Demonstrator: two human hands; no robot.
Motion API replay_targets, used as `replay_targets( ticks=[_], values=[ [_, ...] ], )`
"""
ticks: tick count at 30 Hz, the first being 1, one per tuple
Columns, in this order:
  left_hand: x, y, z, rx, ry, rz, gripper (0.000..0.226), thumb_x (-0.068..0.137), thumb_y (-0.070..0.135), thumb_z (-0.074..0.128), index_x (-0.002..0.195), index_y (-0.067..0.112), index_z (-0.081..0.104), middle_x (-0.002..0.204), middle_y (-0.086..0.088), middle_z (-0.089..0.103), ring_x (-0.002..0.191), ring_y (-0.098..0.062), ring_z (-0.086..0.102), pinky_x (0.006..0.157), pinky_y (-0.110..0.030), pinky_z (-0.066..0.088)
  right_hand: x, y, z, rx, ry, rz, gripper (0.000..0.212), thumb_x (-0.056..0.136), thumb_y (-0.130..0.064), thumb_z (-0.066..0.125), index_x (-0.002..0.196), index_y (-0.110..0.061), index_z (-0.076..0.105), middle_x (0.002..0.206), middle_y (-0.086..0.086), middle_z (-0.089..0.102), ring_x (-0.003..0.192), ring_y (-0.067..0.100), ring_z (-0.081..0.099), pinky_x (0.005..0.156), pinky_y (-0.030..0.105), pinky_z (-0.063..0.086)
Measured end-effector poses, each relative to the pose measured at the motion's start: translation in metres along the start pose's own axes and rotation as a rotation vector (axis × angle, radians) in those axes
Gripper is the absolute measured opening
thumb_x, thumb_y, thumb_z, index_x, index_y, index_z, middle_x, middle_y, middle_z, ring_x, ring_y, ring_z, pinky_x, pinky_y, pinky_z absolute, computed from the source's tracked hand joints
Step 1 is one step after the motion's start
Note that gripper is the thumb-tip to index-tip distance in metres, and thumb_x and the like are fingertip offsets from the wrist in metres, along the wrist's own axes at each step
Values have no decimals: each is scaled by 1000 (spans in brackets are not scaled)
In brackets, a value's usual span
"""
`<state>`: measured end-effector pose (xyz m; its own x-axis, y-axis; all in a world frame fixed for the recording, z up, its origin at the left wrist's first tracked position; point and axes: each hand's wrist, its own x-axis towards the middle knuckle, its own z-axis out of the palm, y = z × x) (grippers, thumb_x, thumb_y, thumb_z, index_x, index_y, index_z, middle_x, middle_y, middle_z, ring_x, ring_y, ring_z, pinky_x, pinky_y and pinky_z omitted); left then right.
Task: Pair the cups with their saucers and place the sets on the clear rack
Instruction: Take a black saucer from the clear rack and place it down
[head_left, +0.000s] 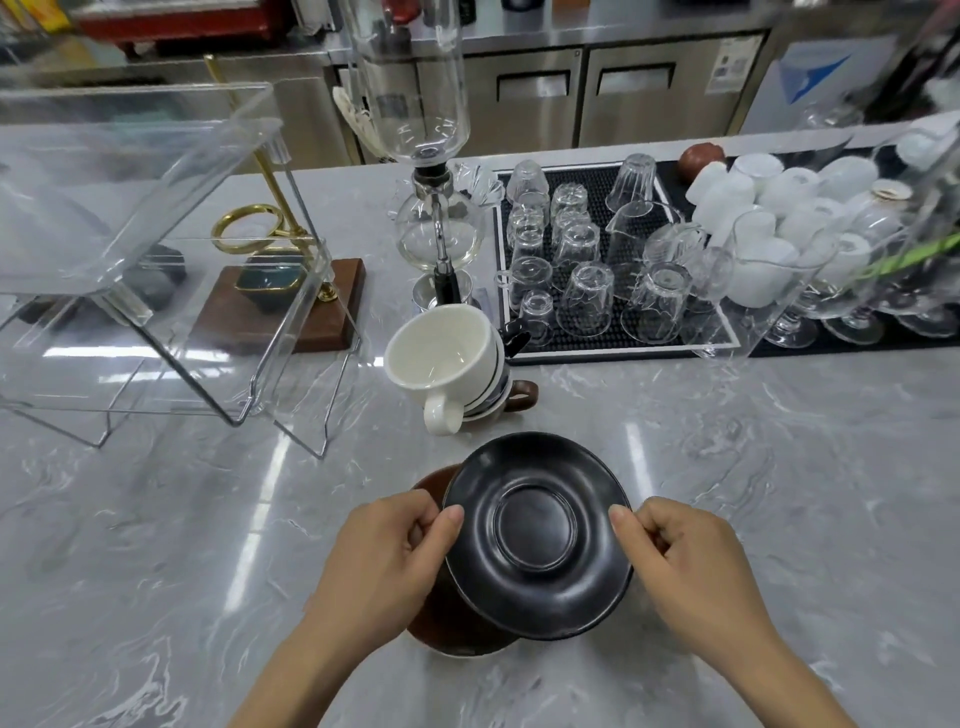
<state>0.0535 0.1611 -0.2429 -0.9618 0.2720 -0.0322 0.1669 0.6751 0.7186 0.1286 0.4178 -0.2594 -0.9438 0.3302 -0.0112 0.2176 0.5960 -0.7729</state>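
**Both hands holding a black saucer**

I am pinching a black saucer (537, 535) by its opposite edges, my left hand (384, 566) and right hand (685, 561) each curling thumb and fingers onto the rim. It is sitting tilted over a brown saucer (447, 618) on the marble counter (156, 545). Just beyond, stacked cups (447, 364) are leaning toward me. The clear rack (145, 249) is standing to the left.

- There's just the one view, a head-worn wide-angle camera looking forward and down at the counter (727, 467).
- It sits close over the near edge, so both forearms come in from the bottom of the picture.
- It faces across to the far edge, where steel cabinets (582, 93) run behind.
- Lines bow toward the picture's sides.
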Motion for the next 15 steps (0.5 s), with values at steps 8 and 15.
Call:
replay_targets(
  ticks=[8,15],
  values=[
    [42,47,43,138,-55,138,46,96,44,56,57,21,44,46,3,47,48,-12,49,46,-24,28,20,35,-44,16,132,64,47,91,-32,64,54,-9,48,44,-6,42,43,6,39,48,22,33],
    [73,81,80,136,-73,185,47,98,41,54,58,19,43,47,3,44,54,-20,52,54,-37,33,46,65,-72,-4,227,106,46,91,-32,67,54,-11,51,43,-3,43,42,5,39,49,29,36]
  ],
)
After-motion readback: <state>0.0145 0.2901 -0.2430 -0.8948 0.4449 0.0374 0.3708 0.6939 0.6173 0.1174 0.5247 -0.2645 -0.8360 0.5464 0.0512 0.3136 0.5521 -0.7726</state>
